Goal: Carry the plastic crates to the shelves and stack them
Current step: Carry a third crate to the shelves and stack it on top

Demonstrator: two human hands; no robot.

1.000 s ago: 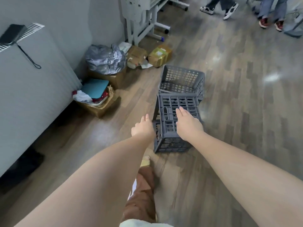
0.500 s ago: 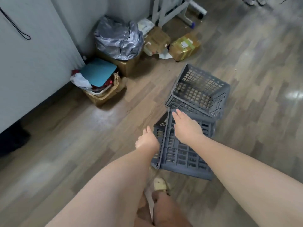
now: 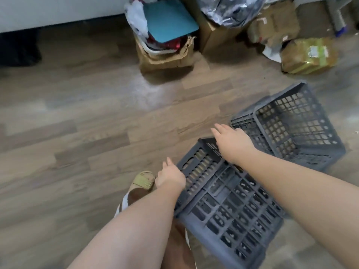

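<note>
Pickup stage, by my judgement: both crates sit on the wood-plank floor [image 3: 77,133], and neither is carried yet. The near grey slatted plastic crate [image 3: 229,206] lies overturned at the person's feet, gridded base facing up. The second grey lattice plastic crate [image 3: 295,129] lies tipped just beyond it with its open mouth toward the camera. Whether the two touch cannot be told.

The right hand [image 3: 231,140] is spread, fingers straight, over the near crate's far edge and grips nothing. The left hand [image 3: 171,176] lies against that crate's left wall. Its fingers are hidden behind its own back, so a grip cannot be confirmed.

The next move calls for both hands to close on opposite walls and lift level, clear of the sandalled foot [image 3: 142,180].

Shelves are out of view. Motion blur softens all detail. The torn cardboard boxes [image 3: 165,57] by the wall are cut off at the top edge.
</note>
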